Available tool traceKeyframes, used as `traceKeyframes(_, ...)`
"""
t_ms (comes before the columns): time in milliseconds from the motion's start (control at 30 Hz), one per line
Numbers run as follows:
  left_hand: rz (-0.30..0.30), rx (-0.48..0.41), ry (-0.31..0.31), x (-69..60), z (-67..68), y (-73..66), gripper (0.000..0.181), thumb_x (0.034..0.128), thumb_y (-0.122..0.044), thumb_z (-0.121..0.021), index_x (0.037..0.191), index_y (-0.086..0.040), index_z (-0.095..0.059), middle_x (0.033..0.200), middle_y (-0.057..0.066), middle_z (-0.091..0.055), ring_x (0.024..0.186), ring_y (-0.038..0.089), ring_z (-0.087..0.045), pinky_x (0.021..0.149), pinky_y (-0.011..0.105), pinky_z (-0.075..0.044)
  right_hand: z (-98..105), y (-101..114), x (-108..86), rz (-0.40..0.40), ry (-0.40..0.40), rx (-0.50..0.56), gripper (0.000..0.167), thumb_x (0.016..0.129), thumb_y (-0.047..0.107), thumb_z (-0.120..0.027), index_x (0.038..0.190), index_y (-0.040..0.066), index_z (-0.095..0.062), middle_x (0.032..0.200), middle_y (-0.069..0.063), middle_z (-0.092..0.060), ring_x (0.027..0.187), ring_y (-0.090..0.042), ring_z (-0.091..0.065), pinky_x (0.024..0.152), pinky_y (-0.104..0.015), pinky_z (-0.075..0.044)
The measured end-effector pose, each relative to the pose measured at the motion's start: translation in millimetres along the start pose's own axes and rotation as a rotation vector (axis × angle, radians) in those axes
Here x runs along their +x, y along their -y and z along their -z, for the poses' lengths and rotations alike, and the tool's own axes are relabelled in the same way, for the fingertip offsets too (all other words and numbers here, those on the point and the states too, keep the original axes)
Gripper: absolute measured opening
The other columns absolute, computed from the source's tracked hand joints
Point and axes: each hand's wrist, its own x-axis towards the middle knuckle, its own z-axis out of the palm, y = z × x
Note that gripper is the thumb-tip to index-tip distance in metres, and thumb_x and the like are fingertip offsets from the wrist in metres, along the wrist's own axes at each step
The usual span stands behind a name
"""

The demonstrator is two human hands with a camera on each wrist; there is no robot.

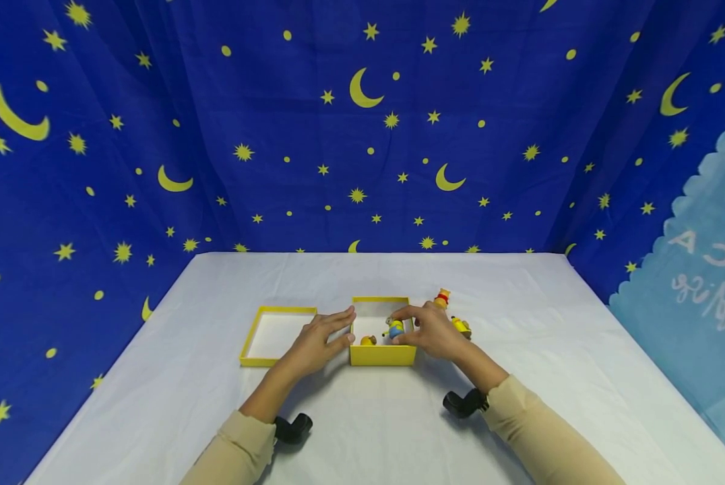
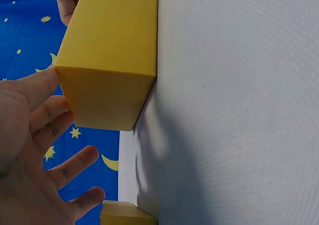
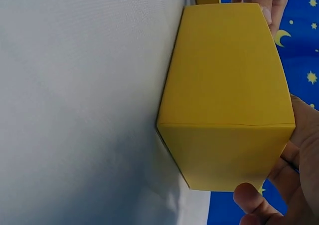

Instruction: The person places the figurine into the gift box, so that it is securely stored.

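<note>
A yellow box point(image 1: 383, 356), upright with its top uncovered, stands on the table between both hands. My right hand point(image 1: 435, 331) reaches over its right rim and pinches a small yellow-and-blue toy figure point(image 1: 395, 328) between thumb and index finger, inside the box. A second small figure, yellow and brown point(image 1: 368, 341), lies in the box, partly hidden by the front wall. My left hand point(image 1: 317, 343) touches the left rim with thumb and fingertips, the other fingers spread, as the left wrist view shows. The right wrist view shows the box wall point(image 3: 224, 70), with the held figure hidden.
Left of the box lies a shallow yellow lid point(image 1: 249, 339) with a white inside. A bear figure in a red shirt point(image 1: 442, 298) and a yellow-and-brown figure point(image 1: 461, 327) are just beyond my right hand. A starry blue curtain point(image 1: 314, 121) hangs behind the white-covered table point(image 1: 368, 431).
</note>
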Motion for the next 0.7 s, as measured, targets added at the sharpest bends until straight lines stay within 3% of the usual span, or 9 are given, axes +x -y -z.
traceKeyframes(267, -0.009, -0.002, -0.001, 0.0, 0.2, -0.3, 0.047, 0.0942, -0.025, -0.057, 0.137, -0.008, -0.049, 0.149, 0.001, -0.041, 0.138, 0.035, -0.036, 0.112, 0.064, -0.016, 2, 3, 4.8, 0.059, 0.04, -0.064, 0.038, 0.073, 0.034, -0.08, 0.108, 0.024, -0.069, 0.111, 0.005, -0.071, 0.081, -0.013, -0.043, 0.071, -0.028, -0.03)
traceKeyframes(700, -0.003, 0.009, -0.004, 0.5, -0.6, 0.0, 0.046, 0.0943, -0.025, -0.057, 0.137, -0.008, -0.049, 0.148, 0.001, -0.042, 0.137, 0.038, -0.035, 0.112, 0.064, -0.017, 5, 6, 11.7, 0.097, 0.131, -0.183, 0.033, 0.075, 0.033, -0.079, 0.105, 0.022, -0.07, 0.105, 0.006, -0.072, 0.094, -0.015, -0.053, 0.076, -0.028, -0.032)
